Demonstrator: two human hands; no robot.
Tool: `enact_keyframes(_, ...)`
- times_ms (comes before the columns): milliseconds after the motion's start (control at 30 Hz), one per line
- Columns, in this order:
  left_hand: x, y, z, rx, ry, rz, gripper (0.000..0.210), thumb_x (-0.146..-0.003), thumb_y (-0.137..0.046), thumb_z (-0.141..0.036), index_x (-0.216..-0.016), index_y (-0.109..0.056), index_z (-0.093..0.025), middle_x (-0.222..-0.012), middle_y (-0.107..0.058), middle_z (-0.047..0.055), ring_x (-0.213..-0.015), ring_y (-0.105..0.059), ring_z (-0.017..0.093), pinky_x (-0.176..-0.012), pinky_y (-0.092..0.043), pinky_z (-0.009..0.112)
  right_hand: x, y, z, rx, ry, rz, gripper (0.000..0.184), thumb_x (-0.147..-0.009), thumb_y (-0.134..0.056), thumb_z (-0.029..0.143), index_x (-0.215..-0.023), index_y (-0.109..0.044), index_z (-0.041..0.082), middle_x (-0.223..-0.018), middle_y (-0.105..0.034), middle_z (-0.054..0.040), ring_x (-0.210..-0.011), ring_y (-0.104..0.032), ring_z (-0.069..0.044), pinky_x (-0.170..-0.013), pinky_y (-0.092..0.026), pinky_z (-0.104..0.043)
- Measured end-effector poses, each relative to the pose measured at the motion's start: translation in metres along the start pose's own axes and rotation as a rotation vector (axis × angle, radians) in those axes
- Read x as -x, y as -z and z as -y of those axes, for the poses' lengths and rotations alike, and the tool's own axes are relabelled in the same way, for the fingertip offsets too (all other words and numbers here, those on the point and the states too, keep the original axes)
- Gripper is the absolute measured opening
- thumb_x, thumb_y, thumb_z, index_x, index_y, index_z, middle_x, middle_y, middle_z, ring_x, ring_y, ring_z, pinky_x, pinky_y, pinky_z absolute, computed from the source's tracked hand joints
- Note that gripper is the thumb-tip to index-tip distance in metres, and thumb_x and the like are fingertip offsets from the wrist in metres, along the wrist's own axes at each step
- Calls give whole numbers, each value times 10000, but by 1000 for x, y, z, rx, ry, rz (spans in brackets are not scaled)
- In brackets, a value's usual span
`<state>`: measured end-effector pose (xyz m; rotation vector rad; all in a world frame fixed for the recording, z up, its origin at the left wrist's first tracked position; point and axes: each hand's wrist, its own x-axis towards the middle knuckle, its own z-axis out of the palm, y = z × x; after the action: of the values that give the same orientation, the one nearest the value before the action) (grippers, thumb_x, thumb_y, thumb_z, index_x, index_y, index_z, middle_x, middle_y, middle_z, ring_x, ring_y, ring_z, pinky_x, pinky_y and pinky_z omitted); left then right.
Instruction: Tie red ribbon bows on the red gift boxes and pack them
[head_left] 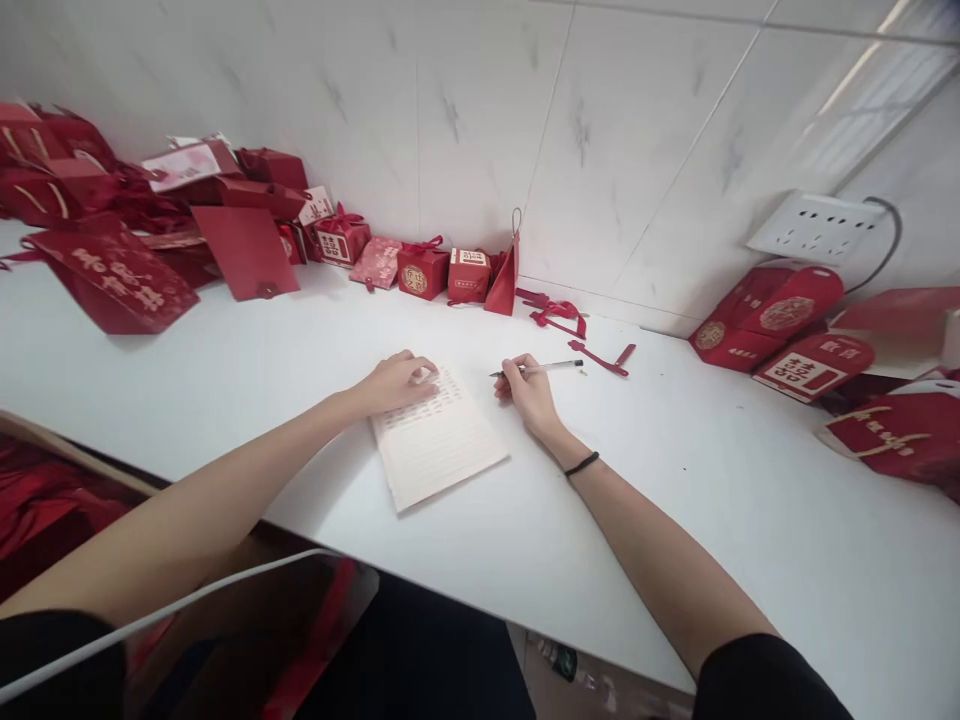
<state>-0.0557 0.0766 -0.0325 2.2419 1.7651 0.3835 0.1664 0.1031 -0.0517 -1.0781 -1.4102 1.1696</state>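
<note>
A pad of lined paper [442, 450] lies at a slant on the white table, its upper part covered with rows of handwriting. My left hand [399, 383] rests on the pad's upper left, its fingers loosely curved with a gap between thumb and forefinger and nothing held. Just right of the pad, my right hand [529, 392] is closed around a pen [555, 367]. The pen lies almost level, with its dark tip pointing left toward the pad and its black end to the right. The tip appears apart from the paper.
Small red gift boxes [424, 272] line the wall, with a heap of red bags [112, 265] at left. Red straps [600, 360] lie beyond my right hand. More red boxes [765, 315] stand below a power strip [821, 228]. A white cable [172, 610] crosses the lower left.
</note>
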Motion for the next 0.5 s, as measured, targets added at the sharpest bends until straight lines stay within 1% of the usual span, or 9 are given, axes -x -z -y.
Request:
enact_keyframes(100, 7, 4, 1, 88, 5, 82, 424, -724, -531, -472, -1058, -581, -215, -915, -540, 37, -810, -558, 178, -762, -419, 280, 4, -13, 6, -33, -16, 24, 235, -739, -547, 413, -707, -453, 200, -548, -550, 42, -450, -498, -92, -365, -379, -178)
enact_keyframes(233, 7, 11, -9, 107, 12, 170, 428, -698, -548, -452, -1047, -564, -205, -848, -576, 18, -738, -561, 171, -652, -405, 254, 25, -34, 13, -46, -80, 79, 237, -729, -611, 387, -704, -475, 194, -527, -544, 44, -421, -467, -86, -374, -361, -184)
enact_keyframes(333, 4, 13, -12, 118, 16, 186, 422, -693, -547, -443, -1043, -553, -208, -824, -587, 9, -708, -560, 163, -604, -390, 243, 40, -43, 14, -20, -137, 140, 272, -738, -622, 408, -695, -445, 206, -528, -551, 41, -433, -473, -98, -387, -353, -194)
enact_keyframes(400, 4, 13, -12, 120, 17, 176, 415, -689, -548, -442, -1031, -557, -207, -834, -591, 10, -714, -561, 161, -602, -385, 240, 46, -45, 14, 22, -126, 154, 280, -747, -617, 410, -678, -429, 214, -530, -542, 45, -466, -484, -108, -421, -370, -203)
enact_keyframes(500, 4, 10, -9, 129, 22, 163, 426, -684, -553, -458, -1028, -561, -207, -868, -598, 18, -732, -563, 165, -602, -382, 238, 48, -43, 17, 145, -76, 141, 263, -749, -614, 381, -645, -439, 213, -543, -530, 48, -492, -468, -109, -460, -374, -214)
